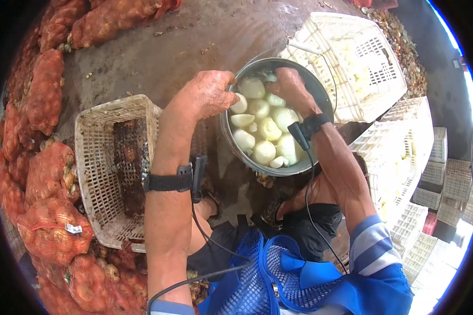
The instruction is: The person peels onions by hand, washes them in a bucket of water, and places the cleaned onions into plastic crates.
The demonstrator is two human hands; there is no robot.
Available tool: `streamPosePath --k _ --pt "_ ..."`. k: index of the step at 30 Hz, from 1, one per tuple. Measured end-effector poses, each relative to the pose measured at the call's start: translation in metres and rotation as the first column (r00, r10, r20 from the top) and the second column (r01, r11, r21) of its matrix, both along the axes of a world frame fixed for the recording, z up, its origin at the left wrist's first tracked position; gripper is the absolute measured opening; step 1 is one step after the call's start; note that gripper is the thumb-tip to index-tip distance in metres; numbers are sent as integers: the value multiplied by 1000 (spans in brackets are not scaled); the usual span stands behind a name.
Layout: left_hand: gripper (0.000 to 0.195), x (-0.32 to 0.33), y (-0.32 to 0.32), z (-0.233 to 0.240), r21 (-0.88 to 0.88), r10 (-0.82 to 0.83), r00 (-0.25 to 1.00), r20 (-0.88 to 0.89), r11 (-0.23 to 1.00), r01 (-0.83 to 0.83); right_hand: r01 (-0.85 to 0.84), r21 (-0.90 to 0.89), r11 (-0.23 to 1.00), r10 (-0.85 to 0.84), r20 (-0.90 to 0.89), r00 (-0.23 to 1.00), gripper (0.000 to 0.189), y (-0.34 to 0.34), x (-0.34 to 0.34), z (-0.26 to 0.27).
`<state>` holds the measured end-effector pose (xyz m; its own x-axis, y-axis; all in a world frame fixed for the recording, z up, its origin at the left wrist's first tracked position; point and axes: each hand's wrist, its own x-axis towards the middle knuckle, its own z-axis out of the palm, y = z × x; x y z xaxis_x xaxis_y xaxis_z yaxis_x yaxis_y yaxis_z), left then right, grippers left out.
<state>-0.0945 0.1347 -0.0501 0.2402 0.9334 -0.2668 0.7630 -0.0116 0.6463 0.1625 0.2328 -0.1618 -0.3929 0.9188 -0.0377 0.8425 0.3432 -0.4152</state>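
A metal bucket [230, 145] with a wire bail handle stands before me, filled with liquid and peeled onions [264, 152], some of them cut pieces. My left hand [211, 94] is at the bucket's left rim, its fingertips against a peeled onion [239, 103]; whether they grip it or only touch it cannot be told. My right hand [289, 84] reaches inside the far part of the bucket, with its fingers down among the onions and partly hidden. Black straps with small devices and cables are on both wrists.
An empty-looking, dirty plastic crate [114, 177] stands at left. Red mesh sacks of onions [43, 90] line the left side. Crates holding pale onions [362, 71] stand at right, with more stacked crates [433, 173] beyond. Onion skins [406, 51] lie heaped at upper right.
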Motion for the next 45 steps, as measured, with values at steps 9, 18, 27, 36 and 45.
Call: streamPosePath --k 9,18,27,36,45 --pt "51 -5 -5 13 -33 33 999 -38 999 -35 32 -488 872 -360 -595 719 31 -44 41 46" --pt "46 1 -4 8 -6 44 998 -38 999 -44 -514 -481 710 -608 -787 -104 62 -99 38 55" --pt "47 16 -10 16 -14 35 999 -12 999 -36 -60 -525 849 -518 -849 101 40 -87 67 110" --pt "49 22 -11 14 -27 15 999 -39 999 -16 737 373 564 -528 -522 669 46 -48 128 157" --pt "36 33 -5 10 27 1 1000 -11 1000 0 124 -57 991 -133 -206 969 47 -76 11 11"
